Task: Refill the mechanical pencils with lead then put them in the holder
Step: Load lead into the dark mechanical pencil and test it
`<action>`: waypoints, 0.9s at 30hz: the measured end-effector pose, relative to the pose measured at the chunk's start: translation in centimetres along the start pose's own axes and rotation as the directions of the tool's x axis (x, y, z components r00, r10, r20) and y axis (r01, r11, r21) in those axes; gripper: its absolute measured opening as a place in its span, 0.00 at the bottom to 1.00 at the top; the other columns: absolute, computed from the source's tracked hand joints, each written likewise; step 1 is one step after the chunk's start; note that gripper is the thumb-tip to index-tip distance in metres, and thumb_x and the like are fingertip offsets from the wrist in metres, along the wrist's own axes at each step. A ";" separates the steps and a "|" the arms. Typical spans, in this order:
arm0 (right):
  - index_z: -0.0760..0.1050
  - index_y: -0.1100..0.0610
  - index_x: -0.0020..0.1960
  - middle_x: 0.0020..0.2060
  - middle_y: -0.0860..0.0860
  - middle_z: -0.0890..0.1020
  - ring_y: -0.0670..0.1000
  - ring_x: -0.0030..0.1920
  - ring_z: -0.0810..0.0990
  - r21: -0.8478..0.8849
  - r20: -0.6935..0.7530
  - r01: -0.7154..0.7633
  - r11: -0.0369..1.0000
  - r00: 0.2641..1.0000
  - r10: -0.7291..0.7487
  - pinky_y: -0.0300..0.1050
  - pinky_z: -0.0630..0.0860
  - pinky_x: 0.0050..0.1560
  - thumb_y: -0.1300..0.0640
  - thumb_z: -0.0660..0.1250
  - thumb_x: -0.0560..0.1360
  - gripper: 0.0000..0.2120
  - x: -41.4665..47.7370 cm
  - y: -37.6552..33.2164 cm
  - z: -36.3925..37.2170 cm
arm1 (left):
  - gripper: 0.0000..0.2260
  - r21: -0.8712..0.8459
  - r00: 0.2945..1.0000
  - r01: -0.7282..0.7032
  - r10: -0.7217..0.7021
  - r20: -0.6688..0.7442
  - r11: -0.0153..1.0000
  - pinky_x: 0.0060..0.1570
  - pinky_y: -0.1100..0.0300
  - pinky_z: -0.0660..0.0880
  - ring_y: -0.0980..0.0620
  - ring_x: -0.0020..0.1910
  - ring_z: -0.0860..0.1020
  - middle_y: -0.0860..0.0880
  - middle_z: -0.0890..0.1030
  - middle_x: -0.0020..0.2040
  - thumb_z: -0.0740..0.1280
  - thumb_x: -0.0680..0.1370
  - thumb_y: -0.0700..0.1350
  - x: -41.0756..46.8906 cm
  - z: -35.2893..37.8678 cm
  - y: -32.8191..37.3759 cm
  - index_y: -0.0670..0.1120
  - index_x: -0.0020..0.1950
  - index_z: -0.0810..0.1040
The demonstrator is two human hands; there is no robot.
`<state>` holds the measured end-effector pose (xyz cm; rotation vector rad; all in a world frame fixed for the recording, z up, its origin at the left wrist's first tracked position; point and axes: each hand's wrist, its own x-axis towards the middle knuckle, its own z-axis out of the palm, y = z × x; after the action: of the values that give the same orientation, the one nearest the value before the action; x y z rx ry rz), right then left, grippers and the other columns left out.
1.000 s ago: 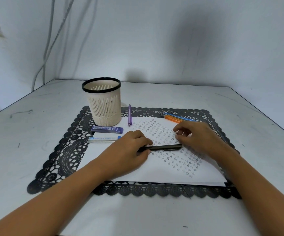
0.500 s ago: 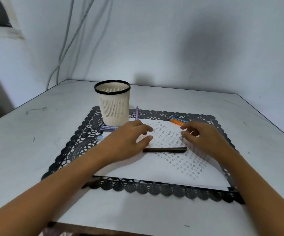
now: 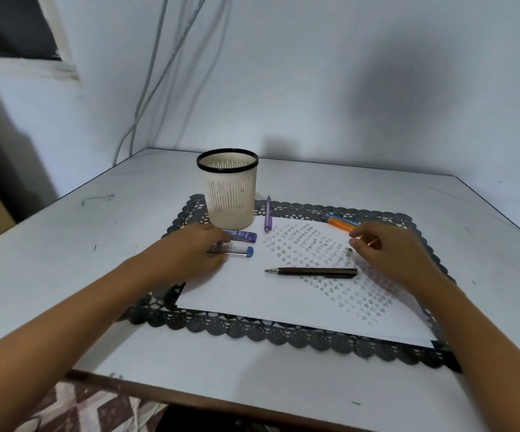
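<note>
A black mechanical pencil (image 3: 311,272) lies flat on the patterned white paper (image 3: 283,294), tip to the left, touched by neither hand. My left hand (image 3: 190,249) pinches the left end of a clear lead case with a blue cap (image 3: 237,251), beside a purple lead case (image 3: 242,235). My right hand (image 3: 389,251) hovers over the paper with loosely curled fingers, just above a small dark cap (image 3: 349,251). A purple pencil (image 3: 267,215) lies right of the cream holder (image 3: 230,188). Orange and blue pencils (image 3: 341,222) lie behind my right hand.
A black lace mat (image 3: 252,330) lies under the paper on a white table (image 3: 81,260). The wall rises close behind, with cables (image 3: 146,98) hanging at the back left. The table's front edge is near my body.
My left hand has left the black pencil and moved left onto the clear lead case. My right hand has drawn back to the right. The pencil now lies free on the paper.
</note>
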<state>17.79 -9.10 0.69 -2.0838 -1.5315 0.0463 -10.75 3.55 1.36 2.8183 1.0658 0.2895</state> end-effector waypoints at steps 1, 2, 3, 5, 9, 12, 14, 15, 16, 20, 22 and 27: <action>0.77 0.55 0.56 0.44 0.50 0.81 0.46 0.42 0.77 0.004 0.002 -0.003 1.000 1.000 0.003 0.37 0.72 0.46 0.55 0.65 0.76 0.10 0.0 0.0 0.0 | 0.15 0.001 1.000 -0.004 0.004 -0.001 1.000 0.55 0.59 0.70 0.52 0.55 0.73 0.50 0.75 0.59 0.64 0.77 0.48 0.0 0.1 0.0 0.48 0.63 0.73; 0.77 0.55 0.55 0.44 0.50 0.81 0.47 0.42 0.77 0.008 0.000 -0.004 1.000 1.000 0.004 0.38 0.72 0.47 0.56 0.65 0.76 0.10 -0.1 -0.1 0.0 | 0.15 -0.001 1.000 -0.013 0.013 -0.005 1.000 0.54 0.60 0.70 0.52 0.55 0.73 0.50 0.76 0.58 0.64 0.77 0.48 0.0 0.2 0.0 0.48 0.63 0.73; 0.77 0.55 0.55 0.44 0.50 0.81 0.47 0.42 0.77 0.012 -0.003 -0.006 1.000 1.000 0.006 0.38 0.72 0.47 0.56 0.65 0.76 0.09 -0.1 -0.1 -0.1 | 0.15 -0.003 1.000 -0.019 0.019 -0.005 1.000 0.54 0.61 0.69 0.52 0.55 0.73 0.50 0.76 0.58 0.64 0.77 0.48 0.1 0.3 0.0 0.48 0.63 0.73; 0.78 0.55 0.54 0.43 0.50 0.82 0.46 0.41 0.78 0.015 -0.015 -0.007 1.000 1.000 0.008 0.35 0.71 0.44 0.55 0.65 0.76 0.09 -0.3 -0.3 -0.2 | 0.15 -0.012 1.000 -0.030 0.030 0.001 0.999 0.54 0.59 0.70 0.50 0.55 0.74 0.49 0.76 0.57 0.64 0.77 0.47 0.2 0.4 -0.1 0.47 0.63 0.75; 0.78 0.53 0.53 0.41 0.47 0.80 0.41 0.39 0.76 0.091 -0.127 0.035 0.995 0.992 -0.023 0.26 0.66 0.38 0.55 0.65 0.76 0.08 -0.7 -1.4 -0.6 | 0.12 -0.077 0.995 -0.088 0.085 -0.043 0.993 0.49 0.58 0.71 0.48 0.50 0.75 0.47 0.75 0.52 0.63 0.77 0.44 0.6 0.4 0.4 0.44 0.59 0.78; 0.79 0.51 0.51 0.37 0.43 0.81 0.38 0.35 0.79 0.307 -0.160 0.082 0.948 0.987 -0.034 0.26 0.72 0.37 0.57 0.65 0.76 0.06 -1.0 -3.0 -0.7 | 0.14 -0.165 0.984 -0.145 0.124 -0.132 0.976 0.41 0.70 0.64 0.58 0.42 0.71 0.51 0.71 0.49 0.63 0.78 0.45 1.3 -0.1 2.2 0.44 0.62 0.76; 0.79 0.55 0.53 0.38 0.46 0.82 0.41 0.37 0.81 0.530 -0.050 0.010 0.848 0.999 0.019 0.33 0.78 0.40 0.59 0.64 0.76 0.08 -1.1 -3.9 -0.3 | 0.15 -0.215 0.971 -0.184 0.144 -0.190 0.959 0.38 0.74 0.64 0.63 0.40 0.69 0.53 0.70 0.49 0.62 0.78 0.46 2.0 -0.3 3.6 0.45 0.63 0.75; 0.78 0.57 0.54 0.39 0.49 0.83 0.44 0.39 0.82 0.644 0.020 -0.053 0.763 0.998 0.052 0.37 0.79 0.41 0.60 0.63 0.76 0.09 -1.2 -4.2 -0.1 | 0.14 -0.241 0.965 -0.201 0.149 -0.216 0.949 0.39 0.74 0.64 0.64 0.40 0.69 0.52 0.70 0.49 0.63 0.78 0.46 2.4 -0.3 4.4 0.45 0.63 0.75; 0.78 0.59 0.55 0.39 0.51 0.83 0.47 0.40 0.82 0.745 0.084 -0.114 0.657 0.994 0.077 0.39 0.80 0.41 0.61 0.63 0.76 0.10 -1.2 -4.5 0.1 | 0.14 -0.266 0.959 -0.214 0.151 -0.238 0.940 0.39 0.74 0.64 0.64 0.40 0.69 0.52 0.70 0.49 0.63 0.78 0.46 2.8 -0.3 5.0 0.45 0.62 0.75; 0.78 0.60 0.52 0.39 0.53 0.83 0.48 0.40 0.83 0.925 0.215 -0.235 0.298 0.971 0.101 0.38 0.80 0.40 0.62 0.60 0.77 0.09 -1.2 -4.8 0.0 | 0.12 -0.292 0.936 -0.280 0.193 -0.294 0.914 0.40 0.72 0.62 0.59 0.40 0.67 0.51 0.71 0.46 0.63 0.78 0.44 4.3 0.1 7.1 0.44 0.60 0.76; 0.78 0.61 0.48 0.36 0.53 0.84 0.47 0.37 0.83 0.953 0.233 -0.250 0.174 0.966 0.111 0.37 0.81 0.38 0.63 0.60 0.77 0.09 -1.1 -4.8 -0.2 | 0.12 -0.299 0.929 -0.299 0.205 -0.307 0.906 0.43 0.68 0.62 0.57 0.42 0.67 0.51 0.71 0.45 0.63 0.78 0.43 4.8 0.5 7.9 0.44 0.61 0.76; 0.77 0.65 0.46 0.32 0.55 0.83 0.47 0.32 0.82 0.961 0.265 -0.274 0.029 0.950 0.167 0.37 0.80 0.35 0.66 0.61 0.75 0.06 -0.7 -4.5 -0.2 | 0.11 -0.307 0.894 -0.379 0.259 -0.366 0.873 0.43 0.66 0.62 0.55 0.41 0.69 0.50 0.73 0.42 0.64 0.77 0.40 5.3 2.0 8.6 0.41 0.59 0.77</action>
<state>13.65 -8.90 2.61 -1.0159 -0.6415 1.0522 -0.89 0.59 1.67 2.6316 0.4904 0.8993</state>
